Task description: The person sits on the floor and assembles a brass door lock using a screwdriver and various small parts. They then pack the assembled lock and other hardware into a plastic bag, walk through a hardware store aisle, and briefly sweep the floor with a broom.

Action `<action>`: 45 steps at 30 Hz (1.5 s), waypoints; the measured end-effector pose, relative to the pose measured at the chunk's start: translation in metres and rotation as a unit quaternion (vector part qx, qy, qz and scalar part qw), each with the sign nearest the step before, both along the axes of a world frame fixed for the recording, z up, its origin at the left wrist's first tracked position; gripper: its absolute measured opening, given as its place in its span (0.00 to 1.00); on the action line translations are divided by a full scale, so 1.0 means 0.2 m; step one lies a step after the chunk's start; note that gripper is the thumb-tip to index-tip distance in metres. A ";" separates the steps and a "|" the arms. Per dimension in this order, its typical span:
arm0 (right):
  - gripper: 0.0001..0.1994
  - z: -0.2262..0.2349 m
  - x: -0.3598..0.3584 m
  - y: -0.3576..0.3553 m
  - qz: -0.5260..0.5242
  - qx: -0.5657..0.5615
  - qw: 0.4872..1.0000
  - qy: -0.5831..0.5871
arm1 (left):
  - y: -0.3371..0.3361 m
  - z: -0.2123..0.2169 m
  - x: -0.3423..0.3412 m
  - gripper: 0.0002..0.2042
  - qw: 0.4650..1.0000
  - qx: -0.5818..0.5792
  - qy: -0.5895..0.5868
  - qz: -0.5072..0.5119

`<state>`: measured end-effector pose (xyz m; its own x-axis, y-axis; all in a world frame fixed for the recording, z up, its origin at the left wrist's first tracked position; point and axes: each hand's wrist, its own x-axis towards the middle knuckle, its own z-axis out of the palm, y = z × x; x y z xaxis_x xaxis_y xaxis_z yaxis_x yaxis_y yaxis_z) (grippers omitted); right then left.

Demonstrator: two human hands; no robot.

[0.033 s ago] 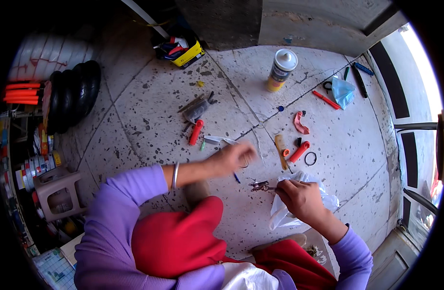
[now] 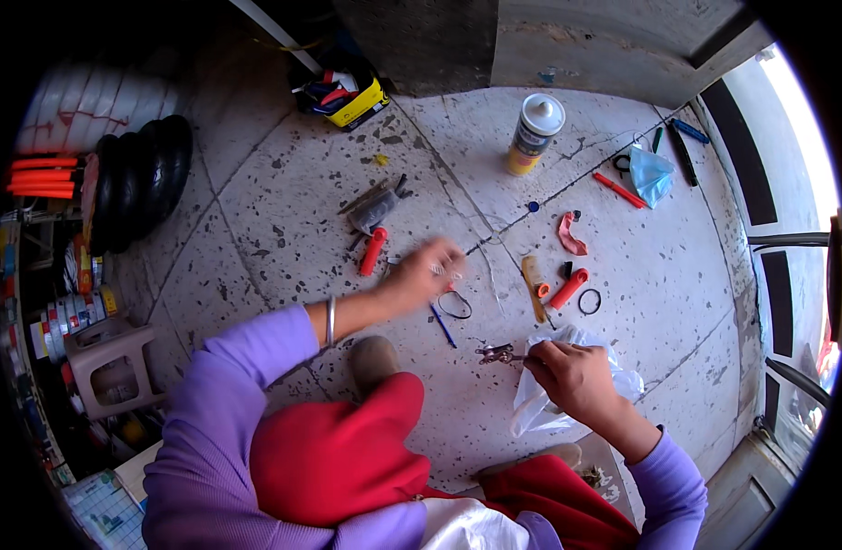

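Note:
My right hand (image 2: 572, 374) is closed on a small bunch of dark, shiny metal (image 2: 497, 354) that sticks out to the left of its fingers. Under that hand lies a crumpled clear plastic bag (image 2: 537, 411). My left hand (image 2: 416, 280) is smeared by motion above the floor, and how its fingers stand cannot be made out. It covers most of a pale comb. Close by are a thin dark loop (image 2: 470, 312) and a blue pen (image 2: 443, 325). A red tube-shaped piece (image 2: 373, 252) lies left of it. Between the hands is a tan comb (image 2: 532, 286).
Right of the tan comb lie another red piece (image 2: 569, 289), a black ring (image 2: 581, 297) and a pink strip (image 2: 570, 235). Farther off stand a white-capped canister (image 2: 537, 133) and a yellow box (image 2: 359, 105). A blue mask (image 2: 653, 176) lies far right; a stool (image 2: 114, 362) stands left.
My left hand has moved left and slightly away from me, over the pale comb, uncovering the dark loop and more of the blue pen. My right hand is almost unmoved.

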<state>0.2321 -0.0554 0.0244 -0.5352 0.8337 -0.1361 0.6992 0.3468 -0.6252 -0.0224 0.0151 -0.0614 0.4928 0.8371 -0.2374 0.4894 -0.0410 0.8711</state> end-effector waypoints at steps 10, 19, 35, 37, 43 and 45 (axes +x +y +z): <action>0.08 -0.06 0.04 -0.06 0.020 -0.058 0.998 -0.020 | 0.50 -0.38 -0.69 0.11 0.913 0.170 0.366 0.062; 0.08 -0.08 0.04 -0.05 0.013 -0.061 0.998 -0.014 | 0.51 -0.38 -0.73 0.13 0.886 0.256 0.376 0.093; 0.08 -0.08 0.04 -0.07 0.014 -0.086 0.996 -0.020 | 0.53 -0.35 -0.52 0.16 0.915 0.091 0.391 0.032; 0.08 -0.08 0.04 -0.07 0.019 -0.083 0.996 -0.022 | 0.55 -0.38 -0.57 0.14 0.936 0.047 0.343 0.067; 0.08 -0.10 0.06 -0.08 0.020 -0.073 0.997 -0.019 | 0.56 -0.37 -0.69 0.11 0.975 -0.104 0.096 0.171; 0.08 -0.10 0.06 -0.08 0.016 -0.072 0.997 -0.019 | 0.57 -0.30 -0.70 0.10 0.962 -0.120 0.049 0.241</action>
